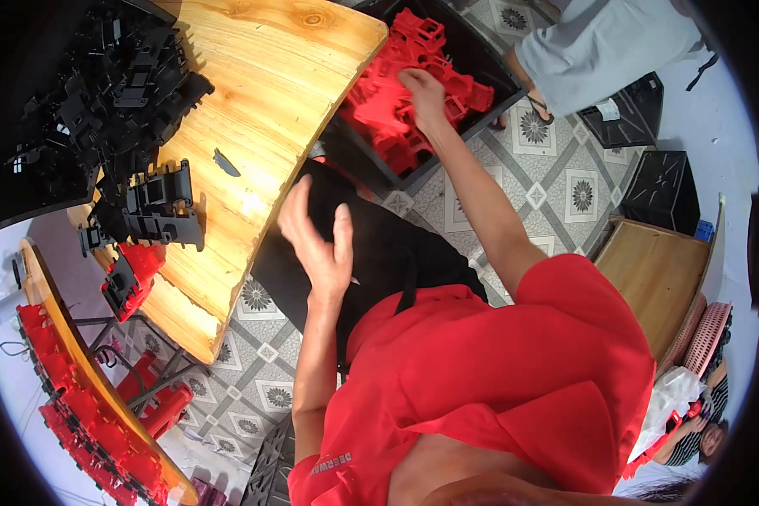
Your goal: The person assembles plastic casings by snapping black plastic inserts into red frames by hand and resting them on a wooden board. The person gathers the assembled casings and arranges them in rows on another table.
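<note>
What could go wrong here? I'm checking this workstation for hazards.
The right hand digs into tangled red plastic parts in a floor crate, so extra pieces may snag and spill. A black part and a red part sit near the wooden table edge and could get knocked off.

I see my own body filling the lower right of the frame: a loose red short-sleeved shirt, creased in folds, with small dark lettering near its hem at the bottom centre. Both forearms are bare, without watch, glove or sleeve. Black trousers show at centre frame.
</note>
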`<state>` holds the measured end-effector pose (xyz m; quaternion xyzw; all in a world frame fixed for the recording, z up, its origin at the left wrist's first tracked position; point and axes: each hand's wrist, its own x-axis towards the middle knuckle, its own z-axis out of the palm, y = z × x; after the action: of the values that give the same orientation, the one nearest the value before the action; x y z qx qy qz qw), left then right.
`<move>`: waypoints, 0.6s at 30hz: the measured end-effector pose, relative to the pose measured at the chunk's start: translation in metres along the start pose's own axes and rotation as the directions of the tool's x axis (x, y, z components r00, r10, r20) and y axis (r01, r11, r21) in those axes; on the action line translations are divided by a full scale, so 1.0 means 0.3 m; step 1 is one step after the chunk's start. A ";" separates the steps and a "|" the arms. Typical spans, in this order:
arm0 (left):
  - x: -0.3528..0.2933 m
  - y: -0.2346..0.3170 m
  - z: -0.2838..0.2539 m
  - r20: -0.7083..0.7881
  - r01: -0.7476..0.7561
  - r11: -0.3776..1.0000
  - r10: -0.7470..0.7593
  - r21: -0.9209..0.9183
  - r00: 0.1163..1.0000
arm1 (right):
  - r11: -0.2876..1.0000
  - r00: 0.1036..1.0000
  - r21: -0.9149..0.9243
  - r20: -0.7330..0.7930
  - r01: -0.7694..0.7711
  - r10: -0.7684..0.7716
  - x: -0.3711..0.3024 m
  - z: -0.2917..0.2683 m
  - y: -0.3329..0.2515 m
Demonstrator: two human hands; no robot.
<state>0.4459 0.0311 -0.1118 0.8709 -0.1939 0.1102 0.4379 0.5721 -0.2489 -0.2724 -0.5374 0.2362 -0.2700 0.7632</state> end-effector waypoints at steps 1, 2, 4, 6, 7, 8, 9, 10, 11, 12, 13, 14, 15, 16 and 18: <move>0.022 0.007 0.011 0.031 0.030 0.999 -0.029 -0.042 0.999 | 0.999 1.000 0.030 -0.007 0.022 -0.022 -0.044 -0.016 -0.067; 0.041 0.015 0.015 0.063 0.082 0.984 -0.072 -0.159 0.995 | 0.995 0.997 -0.057 0.017 0.079 -0.078 -0.100 -0.029 -0.150; 0.082 0.040 0.039 0.140 0.171 0.914 -0.127 -0.369 0.982 | 0.986 0.990 -0.107 0.070 0.129 -0.122 -0.219 -0.047 -0.338; 0.113 0.087 0.049 0.270 0.266 0.817 -0.141 -0.512 0.952 | 0.966 0.978 -0.199 0.159 0.168 -0.138 -0.390 0.007 -0.546; 0.111 0.110 0.050 0.306 0.308 0.727 -0.141 -0.614 0.942 | 0.954 0.965 -0.225 0.215 0.197 -0.149 -0.472 0.045 -0.614; 0.105 0.128 0.048 0.338 0.341 0.621 -0.127 -0.706 0.932 | 0.915 0.927 -0.297 0.335 0.273 -0.168 -0.557 0.079 -0.659; 0.090 0.128 0.046 0.250 0.255 0.606 -0.095 -0.753 0.964 | 0.863 0.874 -0.351 0.450 0.363 -0.184 -0.618 0.117 -0.695; 0.069 0.113 0.028 0.160 0.165 0.592 -0.060 -0.789 0.985 | 0.873 0.850 -0.319 0.497 0.367 -0.175 -0.648 0.165 -0.722; 0.058 0.147 -0.038 0.223 0.266 0.297 -0.172 -0.917 0.960 | 0.863 0.685 -0.225 0.707 0.453 -0.175 -0.667 0.203 -0.750; 0.030 0.148 -0.092 0.178 0.227 0.185 -0.246 -0.956 0.953 | 0.851 0.473 -0.111 0.864 0.514 -0.173 -0.680 0.240 -0.773; -0.009 0.121 -0.143 0.142 0.208 0.201 -0.299 -0.957 0.944 | 0.855 0.440 -0.087 0.881 0.511 -0.173 -0.691 0.294 -0.781; -0.057 0.090 -0.192 0.110 0.193 0.214 -0.347 -0.958 0.931 | 0.922 0.465 -0.038 0.871 0.386 -0.158 -0.708 0.359 -0.785; -0.107 0.057 -0.236 0.050 0.152 0.221 -0.407 -0.963 0.912 | 0.967 0.492 0.006 0.860 0.253 -0.134 -0.725 0.426 -0.776; -0.162 0.028 -0.276 -0.007 0.114 0.231 -0.465 -0.966 0.886 | 0.962 0.459 0.028 0.875 0.270 -0.154 -0.728 0.512 -0.729; -0.251 0.000 -0.362 0.029 0.120 0.145 -0.511 -0.982 0.859 | 0.827 0.297 0.067 0.914 0.558 -0.275 -0.725 0.708 -0.622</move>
<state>0.3756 0.1367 -0.0748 0.3975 0.0435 0.0062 0.9165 0.5192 -0.0086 -0.0142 -0.7339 -0.3231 -0.0973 0.5896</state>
